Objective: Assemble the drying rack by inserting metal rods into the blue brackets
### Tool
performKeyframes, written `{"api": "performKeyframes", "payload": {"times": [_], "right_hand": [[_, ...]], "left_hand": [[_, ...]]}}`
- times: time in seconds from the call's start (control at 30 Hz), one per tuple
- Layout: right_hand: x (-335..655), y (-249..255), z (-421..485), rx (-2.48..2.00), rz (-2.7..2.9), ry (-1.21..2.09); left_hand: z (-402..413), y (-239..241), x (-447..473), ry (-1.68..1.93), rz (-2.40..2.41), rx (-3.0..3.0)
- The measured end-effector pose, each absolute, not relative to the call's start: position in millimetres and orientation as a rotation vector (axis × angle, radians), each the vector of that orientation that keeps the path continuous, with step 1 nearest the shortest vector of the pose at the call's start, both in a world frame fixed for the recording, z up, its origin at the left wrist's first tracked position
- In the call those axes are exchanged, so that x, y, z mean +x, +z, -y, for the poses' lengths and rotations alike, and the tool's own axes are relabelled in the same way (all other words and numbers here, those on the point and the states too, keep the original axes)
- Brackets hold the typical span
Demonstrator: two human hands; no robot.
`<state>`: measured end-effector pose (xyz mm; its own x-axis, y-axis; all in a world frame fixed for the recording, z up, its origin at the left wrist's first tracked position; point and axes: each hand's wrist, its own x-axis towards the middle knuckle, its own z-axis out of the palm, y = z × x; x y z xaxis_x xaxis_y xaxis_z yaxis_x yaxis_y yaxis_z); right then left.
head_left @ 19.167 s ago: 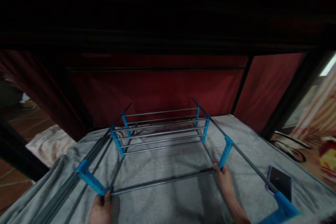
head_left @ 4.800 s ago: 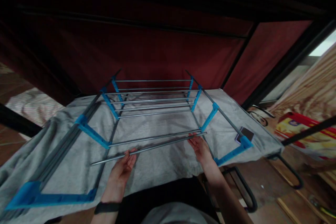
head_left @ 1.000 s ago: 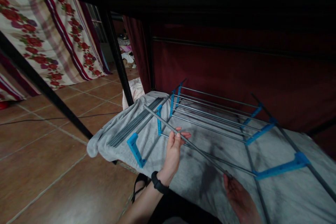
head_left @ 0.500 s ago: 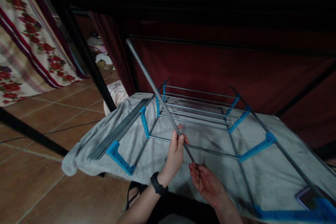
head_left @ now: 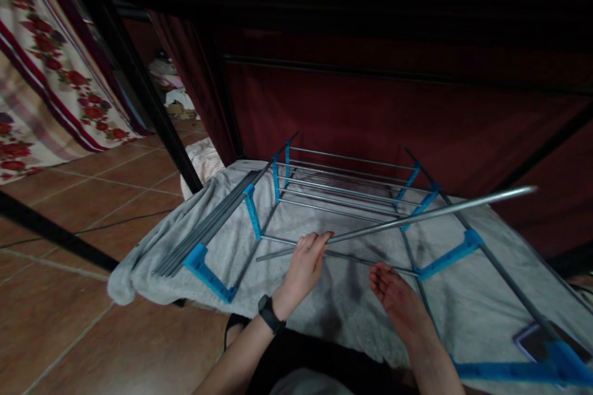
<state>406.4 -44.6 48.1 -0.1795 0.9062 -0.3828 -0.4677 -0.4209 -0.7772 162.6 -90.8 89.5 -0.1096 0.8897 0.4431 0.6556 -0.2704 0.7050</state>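
A long grey metal tube (head_left: 417,216) is gripped near its middle by my left hand (head_left: 306,259), the wrist of which wears a black watch. The tube slants up to the right, above the rack. Apart from it, my right hand (head_left: 398,299) hovers over the blanket with palm turned inward and fingers extended, holding nothing. Beyond both hands lies a partly assembled rack of metal rods (head_left: 343,188) joined by blue plastic brackets (head_left: 252,210). Several loose tubes (head_left: 208,228) lie in a bundle at the rack's left side.
A grey blanket (head_left: 287,287) covers the bed beneath the rack. A phone (head_left: 532,339) rests near the right bracket. Black bed-frame posts (head_left: 152,105) stand at the left, and a dark red curtain (head_left: 324,111) hangs behind. Overhead is a dark beam.
The tube has swung from leaning up-left to pointing up-right, still in my left hand. My right hand has come away from its lower end and moved slightly right.
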Motion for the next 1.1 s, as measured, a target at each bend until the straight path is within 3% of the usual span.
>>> {"api": "performKeyframes", "payload": {"times": [0.6,1.1], "right_hand": [[433,12,21,-1.003,0.567,1.529],[439,-25,23,-0.98,0.293,1.401]], "left_hand": [[111,31,138,0.579,-1.996,2.201],[97,-13,83,0.406,-2.025,2.217]]}}
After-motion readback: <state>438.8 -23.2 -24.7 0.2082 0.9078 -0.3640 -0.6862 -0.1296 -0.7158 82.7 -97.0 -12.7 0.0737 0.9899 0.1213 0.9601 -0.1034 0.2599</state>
